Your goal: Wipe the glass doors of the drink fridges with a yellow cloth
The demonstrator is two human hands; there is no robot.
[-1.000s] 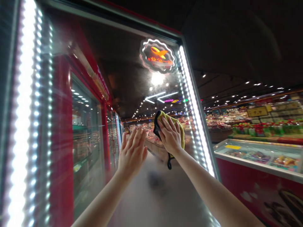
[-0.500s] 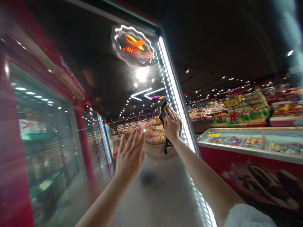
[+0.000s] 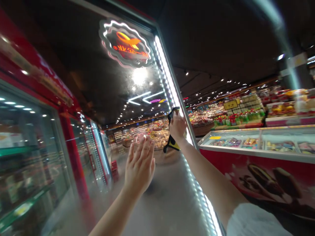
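Note:
A tall glass door [image 3: 159,196] with a strip of white lights down its right edge stands in front of me. My right hand [image 3: 178,126] presses a black and yellow cloth [image 3: 174,144] against the glass beside the light strip, fingers bent over it. Lower and to the left, my left hand [image 3: 140,164] lies flat against the pane with its fingers stretched out and nothing held. Above both hands, a lit sign [image 3: 126,44] with a wavy white outline and orange lettering shows on the glass.
Red-framed glass cabinets [image 3: 71,147] line the left side. At the right is a red chest freezer [image 3: 246,167] with packaged goods under its glass top. Shelves of bottles [image 3: 236,119] and other goods rise behind it.
The view has shifted, so the door and sign appear farther left. My right hand has moved toward the light strip and its fingers are more bent around the cloth. My left hand stays flat.

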